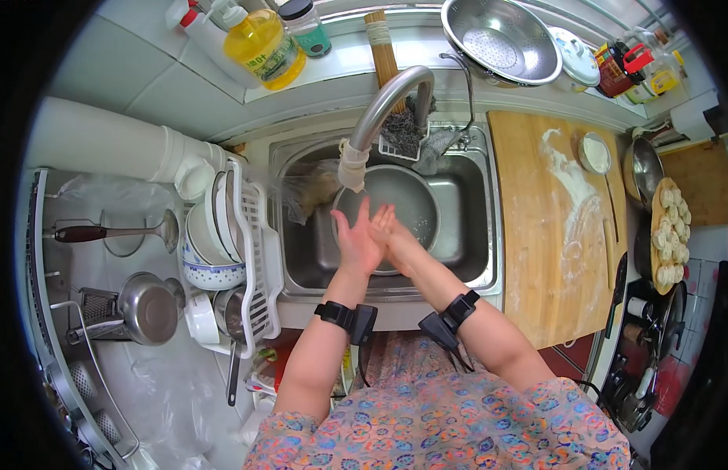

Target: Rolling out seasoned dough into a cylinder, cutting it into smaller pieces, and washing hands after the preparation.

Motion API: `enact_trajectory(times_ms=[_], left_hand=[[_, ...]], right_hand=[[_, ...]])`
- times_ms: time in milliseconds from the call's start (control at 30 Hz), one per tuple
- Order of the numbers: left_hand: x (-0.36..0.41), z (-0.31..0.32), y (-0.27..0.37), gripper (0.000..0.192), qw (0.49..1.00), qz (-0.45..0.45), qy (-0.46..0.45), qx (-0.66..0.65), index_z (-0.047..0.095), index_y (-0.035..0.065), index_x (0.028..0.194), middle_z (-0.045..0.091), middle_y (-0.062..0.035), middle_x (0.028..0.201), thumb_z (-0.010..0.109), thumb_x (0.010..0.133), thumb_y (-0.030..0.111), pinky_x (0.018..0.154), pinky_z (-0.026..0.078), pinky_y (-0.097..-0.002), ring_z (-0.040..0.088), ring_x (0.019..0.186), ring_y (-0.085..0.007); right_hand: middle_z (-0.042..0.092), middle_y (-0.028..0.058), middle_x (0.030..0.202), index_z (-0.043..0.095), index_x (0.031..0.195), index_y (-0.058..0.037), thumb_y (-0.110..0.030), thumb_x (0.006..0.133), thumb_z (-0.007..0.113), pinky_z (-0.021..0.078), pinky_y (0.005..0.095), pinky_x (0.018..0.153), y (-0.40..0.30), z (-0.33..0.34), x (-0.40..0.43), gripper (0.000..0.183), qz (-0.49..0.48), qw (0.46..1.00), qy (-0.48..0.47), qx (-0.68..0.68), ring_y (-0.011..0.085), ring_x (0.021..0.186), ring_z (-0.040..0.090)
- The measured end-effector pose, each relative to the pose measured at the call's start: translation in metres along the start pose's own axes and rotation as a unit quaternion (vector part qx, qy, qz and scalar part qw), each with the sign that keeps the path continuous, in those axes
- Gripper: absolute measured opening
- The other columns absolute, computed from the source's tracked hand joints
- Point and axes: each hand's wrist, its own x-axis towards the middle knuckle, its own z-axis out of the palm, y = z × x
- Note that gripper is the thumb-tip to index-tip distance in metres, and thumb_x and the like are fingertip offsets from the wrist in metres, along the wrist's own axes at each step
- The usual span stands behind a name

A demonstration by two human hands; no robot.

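Both hands meet over a round metal basin (pixel 419 187) in the stainless steel sink (pixel 478 247). My left hand (pixel 362 247) is palm up, its thumb and fingers spread, with nothing in it. Against its right side lies my right hand (pixel 401 242), slightly blurred, its fingers partly hidden where the two overlap. Just above them, the curved metal faucet (pixel 378 111) ends in a cloth-like wrapping (pixel 353 167). Light specks show inside the basin. To the left in the sink sits a clear plastic bag (pixel 311 188) with something brownish inside.
A white dish rack (pixel 270 264) with bowls and plates borders the sink's left. At right is a floured wooden board (pixel 528 235) with a rolling pin (pixel 609 252), a flour bowl (pixel 594 154) and a knife (pixel 617 294). Shaped dough pieces (pixel 669 235) lie beyond. A colander (pixel 505 41) stands on the sill.
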Motion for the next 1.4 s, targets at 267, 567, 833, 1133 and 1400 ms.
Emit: enact_trajectory(times_ms=[267,567,833,1133,1400], left_hand=[[-0.011,-0.006,0.012,0.110,0.987,-0.088,-0.073,0.116,0.001,0.0225,0.151,0.015,-0.0207,0.149,0.033,0.068,0.088,0.114,0.017,-0.0437,0.025,0.136,-0.0343],[-0.017,0.012,0.010,0.112,0.989,-0.080,-0.078,0.096,0.001,0.0202,0.151,0.011,-0.0196,0.152,0.033,0.068,0.089,0.114,0.016,-0.0430,0.023,0.137,-0.0318],[-0.020,0.009,0.010,0.121,0.991,-0.048,-0.070,0.108,-0.001,0.0043,0.149,0.005,-0.0150,0.155,0.032,0.069,0.089,0.116,0.012,-0.0409,0.010,0.142,-0.0270],[-0.025,0.015,0.011,0.126,0.983,-0.054,-0.095,0.145,-0.007,-0.0054,0.145,-0.004,-0.0176,0.155,0.020,0.068,0.091,0.116,0.005,-0.0375,-0.002,0.144,-0.0247],[-0.018,-0.020,0.018,0.100,0.990,-0.037,-0.066,0.118,0.008,-0.0037,0.146,0.009,-0.0155,0.155,0.030,0.086,0.072,0.116,0.011,-0.0384,0.008,0.144,-0.0255]], right_hand=[[0.060,0.0157,0.103,0.066,0.100,-0.0009,-0.010,0.072,0.073,0.0506,0.0342,0.078,-0.024,-0.011,-0.014,0.031,-0.260,0.881,-0.030,-0.393,0.0284,0.088,0.063],[0.062,0.0122,0.086,0.065,0.085,-0.0007,-0.008,0.074,0.072,0.0493,0.0349,0.069,-0.030,-0.001,-0.034,0.014,-0.342,0.865,0.036,-0.365,0.0259,0.074,0.062],[0.061,0.0136,0.090,0.064,0.087,-0.0001,-0.007,0.075,0.071,0.0489,0.0355,0.074,-0.024,0.001,-0.040,0.016,-0.346,0.856,0.038,-0.382,0.0269,0.082,0.062],[0.061,0.0136,0.092,0.064,0.092,0.0014,-0.005,0.079,0.068,0.0489,0.0336,0.078,-0.022,-0.002,-0.041,0.016,-0.308,0.879,0.005,-0.364,0.0246,0.085,0.062],[0.062,0.0124,0.080,0.063,0.089,0.0001,-0.011,0.080,0.067,0.0494,0.0340,0.068,-0.001,-0.006,-0.022,0.015,-0.264,0.882,-0.015,-0.390,0.0230,0.072,0.062]])
